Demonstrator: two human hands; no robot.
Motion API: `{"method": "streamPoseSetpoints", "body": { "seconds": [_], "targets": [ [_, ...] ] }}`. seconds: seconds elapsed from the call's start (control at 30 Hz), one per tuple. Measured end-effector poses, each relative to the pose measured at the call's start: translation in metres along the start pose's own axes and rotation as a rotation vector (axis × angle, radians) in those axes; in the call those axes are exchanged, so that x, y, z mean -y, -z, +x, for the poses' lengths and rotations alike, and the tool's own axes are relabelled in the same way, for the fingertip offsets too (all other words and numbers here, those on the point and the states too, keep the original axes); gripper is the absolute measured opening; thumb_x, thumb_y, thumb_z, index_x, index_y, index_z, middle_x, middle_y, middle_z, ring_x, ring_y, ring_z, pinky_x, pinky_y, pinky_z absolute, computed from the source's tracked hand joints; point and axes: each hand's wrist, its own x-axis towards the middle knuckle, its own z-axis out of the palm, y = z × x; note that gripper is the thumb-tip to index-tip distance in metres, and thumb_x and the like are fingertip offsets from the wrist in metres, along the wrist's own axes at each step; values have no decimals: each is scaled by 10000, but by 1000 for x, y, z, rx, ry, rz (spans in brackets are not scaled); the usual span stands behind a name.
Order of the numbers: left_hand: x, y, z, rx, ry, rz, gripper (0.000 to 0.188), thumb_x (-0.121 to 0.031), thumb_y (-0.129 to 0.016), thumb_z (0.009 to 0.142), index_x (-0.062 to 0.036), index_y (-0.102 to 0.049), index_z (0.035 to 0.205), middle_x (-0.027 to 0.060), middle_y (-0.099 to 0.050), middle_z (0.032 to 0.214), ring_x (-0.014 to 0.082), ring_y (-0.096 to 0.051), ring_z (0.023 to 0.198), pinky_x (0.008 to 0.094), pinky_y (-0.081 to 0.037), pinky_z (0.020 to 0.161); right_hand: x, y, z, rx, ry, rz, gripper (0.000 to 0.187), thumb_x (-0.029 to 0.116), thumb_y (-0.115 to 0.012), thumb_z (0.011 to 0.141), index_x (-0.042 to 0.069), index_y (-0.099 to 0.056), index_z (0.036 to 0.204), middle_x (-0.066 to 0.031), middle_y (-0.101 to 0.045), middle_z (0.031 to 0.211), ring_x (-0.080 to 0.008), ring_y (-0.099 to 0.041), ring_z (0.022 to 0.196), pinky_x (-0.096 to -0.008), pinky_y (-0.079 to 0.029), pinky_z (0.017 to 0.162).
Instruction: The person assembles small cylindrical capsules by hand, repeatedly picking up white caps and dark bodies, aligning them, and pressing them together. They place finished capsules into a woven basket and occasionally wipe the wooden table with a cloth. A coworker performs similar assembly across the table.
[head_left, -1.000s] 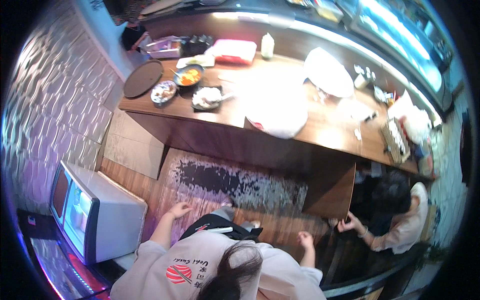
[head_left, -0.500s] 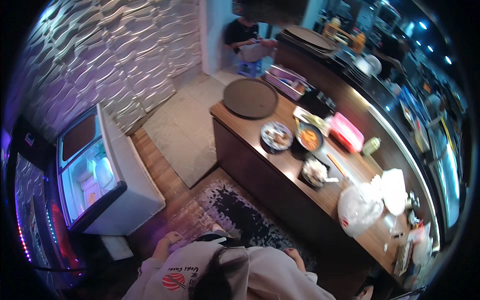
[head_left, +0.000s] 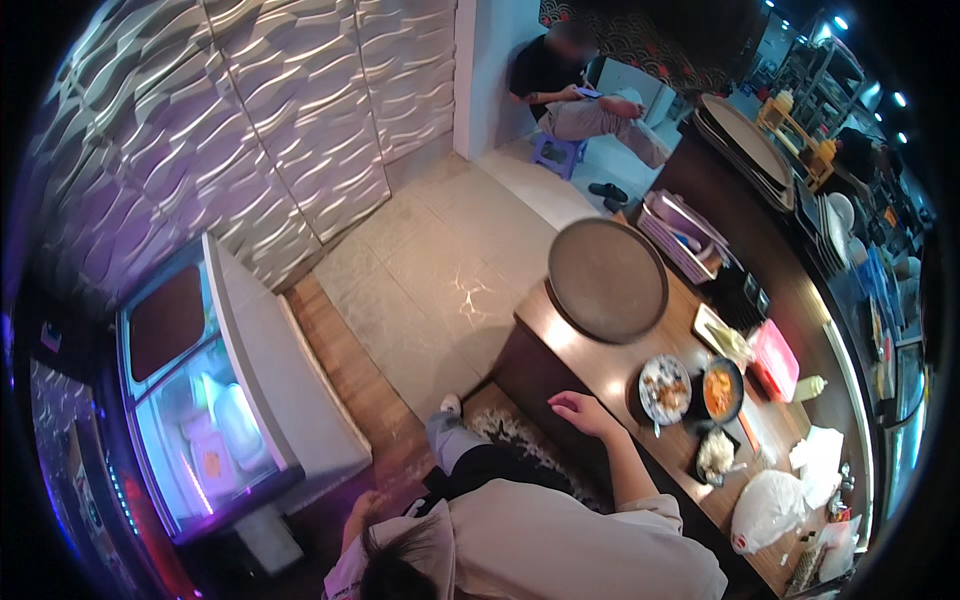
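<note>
My right hand (head_left: 588,413) reaches out beside the near edge of the wooden counter (head_left: 610,365). Its fingers are loosely stretched and hold nothing. The closest thing on the counter is a large round brown tray (head_left: 608,280), lying flat at the far end, apart from the hand. My left hand (head_left: 370,503) hangs low at my side, small and dim in view, with loose fingers and nothing visible in them. Right of my right hand stand a patterned plate with food remains (head_left: 664,390), a black bowl of orange food (head_left: 720,390) and a dish of crumpled white tissue (head_left: 715,455).
A chest freezer (head_left: 290,350) stands at left by a textured white wall. Behind the tray is a lilac basket (head_left: 680,235). A pink box (head_left: 772,362) and white plastic bag (head_left: 765,510) sit on the counter. Someone sits on a purple stool (head_left: 558,155) beyond.
My view has swung, so the counter sits further right and the freezer larger. My right hand has risen from my side and stretched forward toward the counter's end. My left hand stays low.
</note>
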Motion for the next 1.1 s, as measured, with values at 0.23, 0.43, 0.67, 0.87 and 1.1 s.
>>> {"method": "streamPoseSetpoints", "body": {
  "seconds": [0.23,0.43,0.67,0.87,1.1],
  "targets": [
    [-110,99,115,-30,165,-60,298,-335,-659,928,-79,-722,1068,124,-725,941,228,-685,828,384,-546,767,146,25,240,96,278,62,298,232,-626,987,38,-648,1212,-107,-717,1066,-188,-679,976,-346,-534,884],
    [-205,182,250,-86,250,-148,328,-340,-666,926,-61,-707,1093,144,-724,980,255,-687,893,387,-543,806,205,87,375,248,270,-100,343,284,-611,981,52,-635,1233,-162,-692,1147,-281,-674,1029,-390,-535,903],
    [-324,285,431,16,193,97,365,-346,-674,922,-39,-690,1121,167,-723,1025,288,-689,969,390,-539,852,166,158,468,-62,-62,-131,332,264,-656,938,41,-663,1185,-173,-709,1050,-283,-698,965,-377,-546,860],
    [-505,425,636,32,-124,590,400,-350,-681,919,-21,-676,1145,186,-723,1063,315,-691,1035,393,-536,892,172,203,461,-416,-162,120,267,163,-670,917,16,-683,1139,-177,-702,1016,-275,-699,923,-362,-546,832],
    [-954,307,817,273,-711,516,360,-237,-685,932,-30,-631,1221,143,-691,1203,257,-658,1134,350,-519,948,157,302,473,-875,-308,139,225,152,-670,922,46,-692,1118,-151,-676,1060,-274,-666,959,-346,-526,847]
  ]
}}
